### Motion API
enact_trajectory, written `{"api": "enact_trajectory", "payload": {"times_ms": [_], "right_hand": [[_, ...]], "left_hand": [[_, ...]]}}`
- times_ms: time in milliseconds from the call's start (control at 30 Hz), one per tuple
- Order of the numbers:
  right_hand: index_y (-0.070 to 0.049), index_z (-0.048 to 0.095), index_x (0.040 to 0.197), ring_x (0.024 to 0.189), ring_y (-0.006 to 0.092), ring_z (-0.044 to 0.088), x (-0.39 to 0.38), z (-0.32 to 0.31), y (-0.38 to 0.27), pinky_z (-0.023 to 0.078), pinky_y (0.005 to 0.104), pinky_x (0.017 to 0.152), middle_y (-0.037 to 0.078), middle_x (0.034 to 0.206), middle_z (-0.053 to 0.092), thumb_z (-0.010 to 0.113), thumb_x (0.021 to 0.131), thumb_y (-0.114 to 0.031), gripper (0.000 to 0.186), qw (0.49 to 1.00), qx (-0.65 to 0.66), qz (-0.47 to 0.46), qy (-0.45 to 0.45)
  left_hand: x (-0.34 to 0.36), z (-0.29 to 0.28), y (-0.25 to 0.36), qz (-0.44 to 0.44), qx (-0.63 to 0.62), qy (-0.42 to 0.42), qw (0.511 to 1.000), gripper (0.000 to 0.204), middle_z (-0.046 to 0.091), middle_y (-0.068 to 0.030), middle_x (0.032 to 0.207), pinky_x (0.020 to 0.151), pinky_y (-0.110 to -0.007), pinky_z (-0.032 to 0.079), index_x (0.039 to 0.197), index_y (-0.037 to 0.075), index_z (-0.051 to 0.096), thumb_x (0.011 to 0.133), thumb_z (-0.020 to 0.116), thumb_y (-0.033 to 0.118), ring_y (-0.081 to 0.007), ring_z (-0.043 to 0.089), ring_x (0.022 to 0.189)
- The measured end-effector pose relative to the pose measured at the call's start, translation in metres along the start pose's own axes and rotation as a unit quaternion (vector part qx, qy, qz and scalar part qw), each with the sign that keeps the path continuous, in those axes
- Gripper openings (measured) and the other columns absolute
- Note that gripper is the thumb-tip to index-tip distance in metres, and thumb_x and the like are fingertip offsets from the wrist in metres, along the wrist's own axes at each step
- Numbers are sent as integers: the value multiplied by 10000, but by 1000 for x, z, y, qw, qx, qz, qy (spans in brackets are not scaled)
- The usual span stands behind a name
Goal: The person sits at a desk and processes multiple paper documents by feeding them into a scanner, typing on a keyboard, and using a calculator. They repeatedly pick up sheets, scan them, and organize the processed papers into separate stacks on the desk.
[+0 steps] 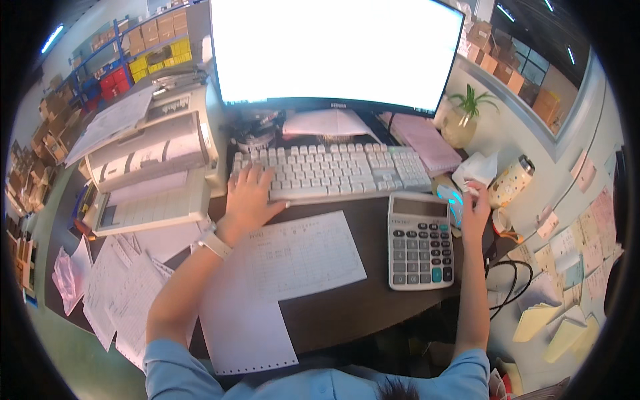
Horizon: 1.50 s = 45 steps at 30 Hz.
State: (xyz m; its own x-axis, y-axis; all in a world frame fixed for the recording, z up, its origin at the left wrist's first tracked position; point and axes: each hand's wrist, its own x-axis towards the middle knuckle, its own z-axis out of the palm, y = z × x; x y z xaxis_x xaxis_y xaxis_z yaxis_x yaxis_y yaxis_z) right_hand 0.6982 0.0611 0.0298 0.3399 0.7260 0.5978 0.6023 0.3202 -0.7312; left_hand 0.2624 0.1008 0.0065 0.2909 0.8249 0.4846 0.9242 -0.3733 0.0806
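My left hand [249, 203] rests over the left end of a white keyboard [327, 175], its fingers spread on the keys and the thumb stretched out below the front edge. On the right, my right hand [476, 208] is closed beside a mouse [451, 205] with glowing blue lights. A small crumpled white piece [471, 189], like tissue, shows at its fingertips. A large grey calculator [420, 241] lies just left of my right forearm. Beneath my left forearm lie a printed form [307, 257] and a sheet with punched edge holes [250, 333].
A bright monitor [333, 53] stands behind the keyboard. To the left are a printer [150, 157] and loose papers [123, 293]. A potted plant [460, 123], a patterned bottle [512, 181], a cup [501, 220] and a black cable [513, 283] are on the right.
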Motion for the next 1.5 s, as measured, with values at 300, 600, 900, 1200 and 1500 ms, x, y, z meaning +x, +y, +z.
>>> {"api": "enact_trajectory", "payload": {"times_ms": [300,600,900,1200,1500], "right_hand": [[-14,543,1114,1055,375,525,1,-6,69,435,400,887,177,1126,543,664,767,-166,398,959,-229,-146,-80],[-30,588,1058,1048,367,541,8,0,68,442,398,879,164,1114,578,657,746,-120,332,950,-270,-129,-90],[-35,579,1149,1116,380,521,8,-1,72,414,413,944,208,1226,546,643,806,-185,380,942,-245,-169,-154],[-18,590,1112,1083,372,540,6,2,65,432,405,915,192,1184,566,655,798,-191,365,946,-236,-175,-138],[-39,602,1125,1098,361,532,7,0,74,434,414,917,182,1200,560,693,792,-213,387,946,-231,-178,-140]], "left_hand": [[-7,16,-3,1,20,30,999,763,440,-190,1290,985,-584,306,1255,63,472,699,702,532,-353,351,1278],[-11,16,-5,-8,8,36,999,712,432,-165,1288,985,-590,317,1237,56,477,724,697,498,-346,350,1273],[-11,16,-5,-13,9,23,1000,699,424,-168,1300,999,-606,299,1253,63,469,749,671,503,-350,339,1284],[-11,17,-5,-12,13,19,1000,708,419,-177,1310,998,-609,300,1259,65,465,748,669,511,-355,336,1286],[-11,17,-4,-12,12,17,1000,694,416,-174,1309,996,-605,301,1244,62,476,754,662,517,-357,332,1290]]}}
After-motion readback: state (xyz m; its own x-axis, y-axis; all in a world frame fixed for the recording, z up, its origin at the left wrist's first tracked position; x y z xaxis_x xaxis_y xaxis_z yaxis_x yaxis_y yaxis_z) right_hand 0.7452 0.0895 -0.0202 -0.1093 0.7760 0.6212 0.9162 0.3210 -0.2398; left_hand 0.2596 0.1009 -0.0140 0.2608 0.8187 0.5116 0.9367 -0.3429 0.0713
